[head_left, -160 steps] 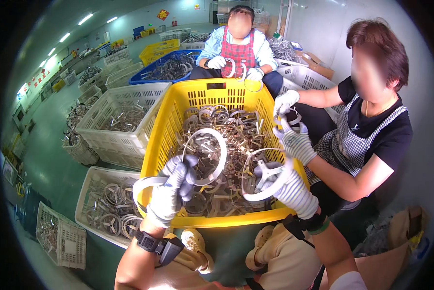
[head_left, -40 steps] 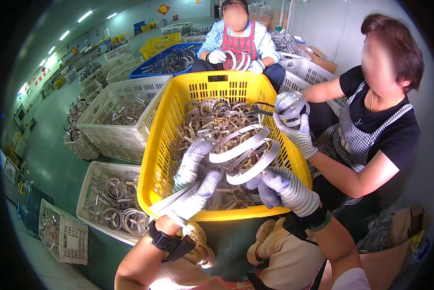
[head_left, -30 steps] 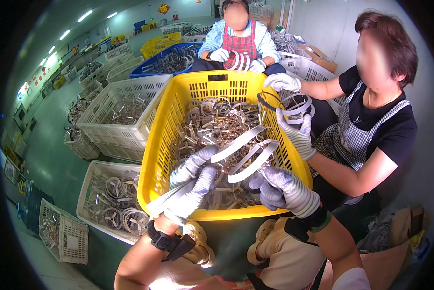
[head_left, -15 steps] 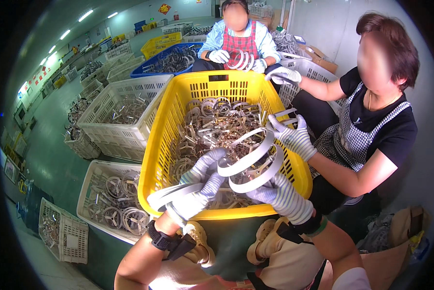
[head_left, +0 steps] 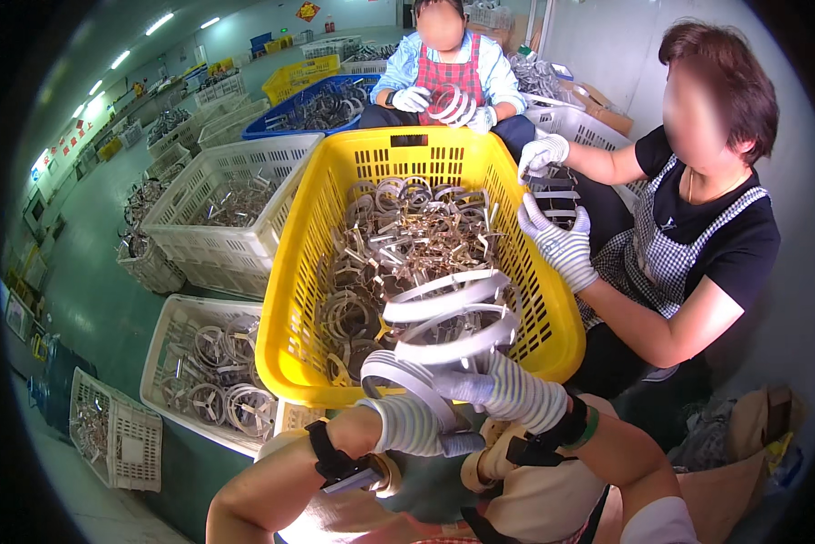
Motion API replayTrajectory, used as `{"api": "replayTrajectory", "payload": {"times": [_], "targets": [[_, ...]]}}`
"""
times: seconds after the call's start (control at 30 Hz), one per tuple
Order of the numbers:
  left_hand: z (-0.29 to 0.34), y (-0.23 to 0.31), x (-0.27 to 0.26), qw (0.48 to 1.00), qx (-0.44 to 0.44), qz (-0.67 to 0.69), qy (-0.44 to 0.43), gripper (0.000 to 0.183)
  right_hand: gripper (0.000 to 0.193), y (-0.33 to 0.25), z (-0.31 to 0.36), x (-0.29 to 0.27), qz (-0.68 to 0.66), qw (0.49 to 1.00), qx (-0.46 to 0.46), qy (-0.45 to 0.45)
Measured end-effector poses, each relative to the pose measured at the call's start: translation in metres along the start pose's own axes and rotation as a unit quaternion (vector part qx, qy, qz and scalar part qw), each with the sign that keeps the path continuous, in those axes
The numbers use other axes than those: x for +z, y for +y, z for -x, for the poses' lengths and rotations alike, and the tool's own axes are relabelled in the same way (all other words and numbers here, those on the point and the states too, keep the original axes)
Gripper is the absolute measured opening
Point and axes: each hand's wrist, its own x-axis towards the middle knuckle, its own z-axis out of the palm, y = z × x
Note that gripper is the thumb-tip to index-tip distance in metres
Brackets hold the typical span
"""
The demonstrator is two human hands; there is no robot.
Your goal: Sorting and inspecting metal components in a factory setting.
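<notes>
Both my hands wear striped gloves and are close together at the near edge of the yellow basket. My right hand grips pale metal rings, which fan out over the basket's contents. Below them my left hand is turned inward, with more flat metal rings looped about its fingers. Those fingers are bent and partly hidden by the rings. Under the held rings, the basket contains a heap of metal rings with spoked, coppery pieces.
On the right a co-worker in a checked apron handles rings beside the basket. Another in a red plaid apron holds rings beyond it. White crates of metal parts stand left, a blue crate farther back, a cardboard box lower right.
My left hand has moved right and down, toward my right hand, with its rings. The right hand's rings have tilted. The right co-worker's hands have drawn back from my rings, holding some.
</notes>
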Motion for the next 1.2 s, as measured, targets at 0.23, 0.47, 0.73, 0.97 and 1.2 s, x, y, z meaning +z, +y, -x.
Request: {"api": "replayTrajectory", "payload": {"times": [0.23, 0.47, 0.73, 0.97, 1.2], "targets": [[-0.004, -0.001, -0.001, 0.995, -0.050, -0.066, 0.055, 0.020, 0.045, 0.009, -0.008, -0.004, -0.090, 0.981, -0.167, 0.036], [-0.009, -0.009, 0.000, 0.970, 0.037, 0.040, 0.238, 0.030, 0.038, -0.002, -0.002, -0.021, 0.174, 0.930, -0.289, 0.144], [0.015, -0.008, -0.040, 0.966, -0.008, -0.042, 0.255, 0.027, 0.024, -0.001, 0.010, -0.056, -0.093, 0.935, -0.225, 0.257], [0.029, -0.018, -0.040, 0.883, -0.030, 0.264, 0.386, 0.018, 0.029, 0.007, 0.007, -0.078, -0.084, 0.959, -0.222, 0.155], [0.043, -0.024, -0.056, 0.695, 0.010, 0.537, 0.478, 0.022, 0.036, -0.007, 0.013, -0.053, 0.125, 0.963, -0.201, 0.129]]}}
